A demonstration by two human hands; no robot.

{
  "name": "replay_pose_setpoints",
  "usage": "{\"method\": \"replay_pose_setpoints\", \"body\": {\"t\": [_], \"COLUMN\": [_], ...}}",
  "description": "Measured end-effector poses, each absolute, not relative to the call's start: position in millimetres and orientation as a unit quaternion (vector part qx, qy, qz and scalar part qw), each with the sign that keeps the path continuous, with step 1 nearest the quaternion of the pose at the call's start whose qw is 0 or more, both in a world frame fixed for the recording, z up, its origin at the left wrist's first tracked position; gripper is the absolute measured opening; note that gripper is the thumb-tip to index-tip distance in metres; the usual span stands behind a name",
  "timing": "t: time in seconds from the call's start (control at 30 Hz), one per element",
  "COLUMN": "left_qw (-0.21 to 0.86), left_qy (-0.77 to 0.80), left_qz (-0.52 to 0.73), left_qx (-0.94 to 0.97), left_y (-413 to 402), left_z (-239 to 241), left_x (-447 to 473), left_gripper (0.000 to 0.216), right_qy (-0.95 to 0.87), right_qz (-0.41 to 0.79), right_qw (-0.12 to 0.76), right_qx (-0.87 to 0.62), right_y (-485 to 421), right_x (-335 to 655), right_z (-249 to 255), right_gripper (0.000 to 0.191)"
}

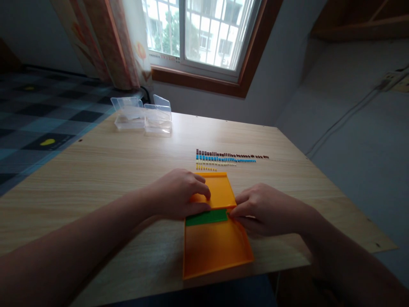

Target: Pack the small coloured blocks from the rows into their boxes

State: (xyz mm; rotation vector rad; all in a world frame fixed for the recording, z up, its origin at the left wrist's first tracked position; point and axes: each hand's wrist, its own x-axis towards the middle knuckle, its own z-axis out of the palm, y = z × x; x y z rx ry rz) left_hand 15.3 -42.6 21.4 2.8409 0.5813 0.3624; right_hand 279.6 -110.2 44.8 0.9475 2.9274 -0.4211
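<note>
Adjustment of the green strip (206, 217) inside the orange case (217, 249) seems underway, left hand (182, 192) and right hand (260, 209) curled there, grasp unclear, with fine alignment probably needed next.

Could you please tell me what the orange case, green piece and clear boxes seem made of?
Orange case: probably moulded plastic, semi-matte, judging by its thin, evenly coloured walls. Green piece: likely plastic too, smooth and uniformly coloured. Clear boxes: apparently glossy, rigid plastic, with see-through walls and bright edges.

Orange case (215, 249) partly behind hands (182, 191)
</note>
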Motion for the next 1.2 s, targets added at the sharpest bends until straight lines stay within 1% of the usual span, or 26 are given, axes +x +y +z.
{"method": "replay_pose_setpoints", "body": {"t": [1.2], "left_qw": [0.106], "left_qy": [0.199], "left_qz": [0.123], "left_qx": [0.966], "left_y": [-43.1], "left_z": [22.5], "left_x": [15.3], "left_gripper": [0.018], "right_qy": [0.941], "right_qz": [-0.113], "right_qw": [0.015], "right_qx": [0.318], "right_y": [-110.1], "right_x": [278.3], "right_z": [44.5], "right_gripper": [0.026]}}
